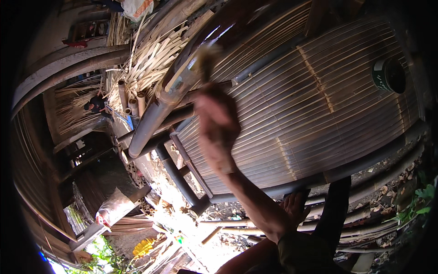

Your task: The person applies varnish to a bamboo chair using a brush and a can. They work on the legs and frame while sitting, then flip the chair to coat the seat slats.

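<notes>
My right hand [216, 125] is raised over a large piece of bamboo furniture, blurred by motion, and closed around the handle of a paintbrush [205, 57]. The pale bristles touch the glossy dark bamboo pole [157, 116] at the frame's upper end. The slatted bamboo surface [319, 100] spreads to the right of the hand and looks shiny. A dark round can [388, 75] with a green label stands on the slats at the far right. My left hand is not visible. My bare foot [296, 205] rests by the lower frame pole.
Loose bamboo strips [146, 64] and short cut bamboo tubes [130, 98] are piled behind the furniture. Another person [96, 104] in dark clothes works in the distance at left. Bamboo poles [255, 223] and dry leaves lie on the ground below.
</notes>
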`<state>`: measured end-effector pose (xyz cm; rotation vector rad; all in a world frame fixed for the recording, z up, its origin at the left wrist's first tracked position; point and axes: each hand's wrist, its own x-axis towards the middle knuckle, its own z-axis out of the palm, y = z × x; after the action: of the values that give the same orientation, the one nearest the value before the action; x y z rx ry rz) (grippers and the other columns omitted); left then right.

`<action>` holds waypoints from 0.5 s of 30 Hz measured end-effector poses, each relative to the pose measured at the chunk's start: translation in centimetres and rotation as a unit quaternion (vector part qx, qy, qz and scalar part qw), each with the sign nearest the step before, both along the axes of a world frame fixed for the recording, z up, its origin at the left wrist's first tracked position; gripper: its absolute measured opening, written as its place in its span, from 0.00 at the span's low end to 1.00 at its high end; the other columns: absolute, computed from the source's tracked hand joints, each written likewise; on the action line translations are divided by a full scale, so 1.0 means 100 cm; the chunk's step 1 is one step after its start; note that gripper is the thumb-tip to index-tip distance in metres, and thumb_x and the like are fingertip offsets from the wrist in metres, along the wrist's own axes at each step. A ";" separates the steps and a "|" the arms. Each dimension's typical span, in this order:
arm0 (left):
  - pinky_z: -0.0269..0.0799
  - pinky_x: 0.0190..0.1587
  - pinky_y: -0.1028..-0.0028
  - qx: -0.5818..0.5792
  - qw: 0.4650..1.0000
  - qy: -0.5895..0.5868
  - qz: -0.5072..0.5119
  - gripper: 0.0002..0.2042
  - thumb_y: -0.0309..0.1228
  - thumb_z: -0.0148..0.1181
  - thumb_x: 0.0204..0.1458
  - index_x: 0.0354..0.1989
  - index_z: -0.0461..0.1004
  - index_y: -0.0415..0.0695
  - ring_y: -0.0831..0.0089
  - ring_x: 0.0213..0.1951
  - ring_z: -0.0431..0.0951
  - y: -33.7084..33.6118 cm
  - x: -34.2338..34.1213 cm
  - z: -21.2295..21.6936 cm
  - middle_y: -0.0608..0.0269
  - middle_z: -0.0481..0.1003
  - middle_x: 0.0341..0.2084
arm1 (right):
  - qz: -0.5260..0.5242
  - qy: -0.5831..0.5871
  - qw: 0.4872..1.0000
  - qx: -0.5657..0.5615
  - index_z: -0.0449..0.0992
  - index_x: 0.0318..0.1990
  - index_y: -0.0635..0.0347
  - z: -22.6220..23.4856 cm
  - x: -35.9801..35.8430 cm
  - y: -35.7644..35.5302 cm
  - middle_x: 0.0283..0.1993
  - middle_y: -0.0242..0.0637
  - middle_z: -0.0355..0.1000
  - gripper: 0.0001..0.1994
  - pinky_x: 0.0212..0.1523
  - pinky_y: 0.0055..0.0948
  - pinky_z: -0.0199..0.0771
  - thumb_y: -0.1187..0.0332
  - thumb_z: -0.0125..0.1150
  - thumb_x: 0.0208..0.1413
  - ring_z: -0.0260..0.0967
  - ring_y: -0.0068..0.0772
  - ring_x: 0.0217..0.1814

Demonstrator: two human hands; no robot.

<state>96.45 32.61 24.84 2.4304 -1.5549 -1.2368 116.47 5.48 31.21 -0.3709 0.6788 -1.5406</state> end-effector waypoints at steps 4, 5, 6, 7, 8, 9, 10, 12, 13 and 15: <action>0.63 0.61 0.53 0.091 0.971 -0.013 0.222 0.30 0.38 0.67 0.46 0.61 0.67 0.50 0.55 0.61 0.68 -0.029 -0.015 0.019 0.59 0.70 0.58 | 0.139 0.031 0.980 -0.143 0.80 0.51 0.51 -0.013 0.011 0.016 0.62 0.47 0.68 0.11 0.59 0.36 0.75 0.69 0.57 0.63 0.70 0.43 0.61; 0.62 0.61 0.52 0.150 0.893 -0.013 0.425 0.31 0.40 0.67 0.47 0.62 0.66 0.50 0.55 0.62 0.66 -0.061 -0.033 0.037 0.59 0.69 0.58 | 0.162 0.018 0.974 -0.160 0.80 0.51 0.53 -0.022 -0.004 0.001 0.61 0.48 0.69 0.11 0.57 0.37 0.76 0.68 0.56 0.64 0.71 0.41 0.60; 0.61 0.62 0.51 0.168 0.921 -0.009 0.351 0.32 0.43 0.66 0.47 0.62 0.66 0.49 0.55 0.63 0.65 -0.048 -0.028 0.029 0.57 0.69 0.59 | 0.179 0.003 0.968 -0.175 0.79 0.52 0.56 -0.029 -0.019 -0.015 0.60 0.48 0.69 0.12 0.54 0.37 0.78 0.67 0.55 0.65 0.71 0.40 0.59; 0.60 0.62 0.51 0.178 0.940 -0.007 0.290 0.33 0.47 0.66 0.48 0.63 0.65 0.48 0.55 0.63 0.64 -0.034 -0.023 0.021 0.55 0.68 0.60 | 0.134 0.109 0.961 -0.216 0.78 0.52 0.57 -0.031 -0.056 -0.051 0.57 0.45 0.71 0.12 0.52 0.32 0.78 0.67 0.58 0.63 0.72 0.34 0.57; 0.59 0.62 0.50 0.104 0.993 -0.004 -0.060 0.36 0.52 0.65 0.48 0.63 0.64 0.47 0.55 0.64 0.64 0.019 0.000 -0.005 0.52 0.67 0.61 | 0.073 0.216 0.942 -0.245 0.76 0.52 0.58 -0.029 -0.097 -0.091 0.55 0.42 0.72 0.13 0.51 0.27 0.78 0.67 0.62 0.62 0.72 0.28 0.55; 0.57 0.63 0.50 0.083 0.996 -0.015 -0.002 0.37 0.56 0.63 0.49 0.63 0.64 0.47 0.56 0.64 0.64 0.020 -0.003 -0.007 0.53 0.67 0.61 | 0.127 0.244 0.959 -0.068 0.76 0.51 0.57 0.007 -0.143 -0.116 0.54 0.40 0.72 0.12 0.51 0.27 0.78 0.68 0.62 0.62 0.73 0.28 0.52; 0.55 0.64 0.50 0.073 0.997 0.012 0.018 0.38 0.56 0.63 0.48 0.64 0.64 0.48 0.55 0.64 0.64 0.023 -0.003 -0.009 0.52 0.66 0.61 | 0.063 0.306 0.949 -0.048 0.76 0.50 0.58 0.024 -0.187 -0.150 0.53 0.39 0.72 0.11 0.51 0.29 0.78 0.65 0.61 0.63 0.74 0.30 0.51; 0.53 0.65 0.49 0.051 0.998 0.006 0.033 0.38 0.57 0.64 0.46 0.63 0.64 0.48 0.53 0.64 0.63 0.023 -0.004 -0.007 0.50 0.65 0.62 | -0.076 0.435 0.893 -0.090 0.76 0.49 0.56 0.032 -0.252 -0.204 0.51 0.38 0.73 0.11 0.52 0.32 0.77 0.62 0.57 0.66 0.73 0.30 0.51; 0.59 0.62 0.48 0.031 0.999 0.016 0.023 0.34 0.46 0.67 0.47 0.62 0.65 0.49 0.46 0.61 0.64 0.011 -0.007 0.001 0.48 0.67 0.58 | -0.168 0.540 0.812 -0.145 0.76 0.49 0.55 0.028 -0.292 -0.221 0.50 0.37 0.73 0.10 0.52 0.32 0.77 0.62 0.56 0.66 0.73 0.30 0.51; 0.54 0.64 0.49 0.047 0.998 0.030 0.020 0.37 0.52 0.68 0.44 0.62 0.64 0.49 0.51 0.63 0.64 0.005 -0.007 0.000 0.49 0.66 0.61 | -0.173 0.668 0.680 -0.248 0.79 0.44 0.54 0.037 -0.294 -0.223 0.45 0.38 0.74 0.09 0.48 0.31 0.79 0.62 0.55 0.66 0.74 0.32 0.51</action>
<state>95.71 33.12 24.87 2.4426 -1.4567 -1.3930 87.08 -16.80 34.88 -2.0089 1.4848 -1.6090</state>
